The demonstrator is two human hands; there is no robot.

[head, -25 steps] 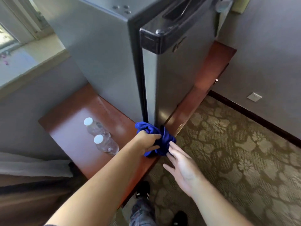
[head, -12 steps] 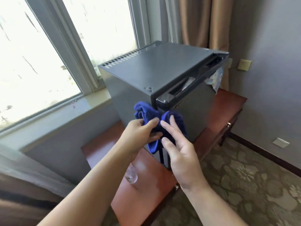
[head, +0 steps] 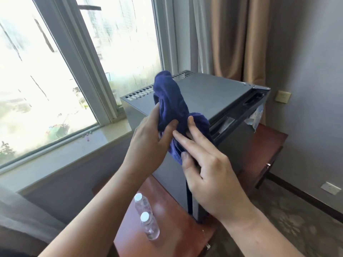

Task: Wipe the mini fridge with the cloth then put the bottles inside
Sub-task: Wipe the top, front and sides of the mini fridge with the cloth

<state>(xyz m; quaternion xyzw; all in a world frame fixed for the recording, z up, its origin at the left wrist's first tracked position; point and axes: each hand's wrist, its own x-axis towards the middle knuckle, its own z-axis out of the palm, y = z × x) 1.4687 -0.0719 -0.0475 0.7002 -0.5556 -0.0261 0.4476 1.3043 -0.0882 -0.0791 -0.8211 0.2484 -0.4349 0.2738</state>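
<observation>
We hold the blue cloth (head: 172, 101) at the fridge's (head: 213, 95) near top corner. Our left hand (head: 148, 143) curls round it, and our right hand (head: 209, 175) pinches its lower edge between the thumb and straight fingers. The bottles (head: 150, 229) sit on the table (head: 167, 243) below.

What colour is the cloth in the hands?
Dark blue cloth, clearest in the head view.

Daylight through large grey-framed glass window (head: 46, 80), left. Tan fabric curtain (head: 232, 43) behind. Grey-mauve wall (head: 311, 71). Reddish-brown wooden tabletop (head: 167, 229). Patterned olive carpet floor (head: 297, 229).
</observation>
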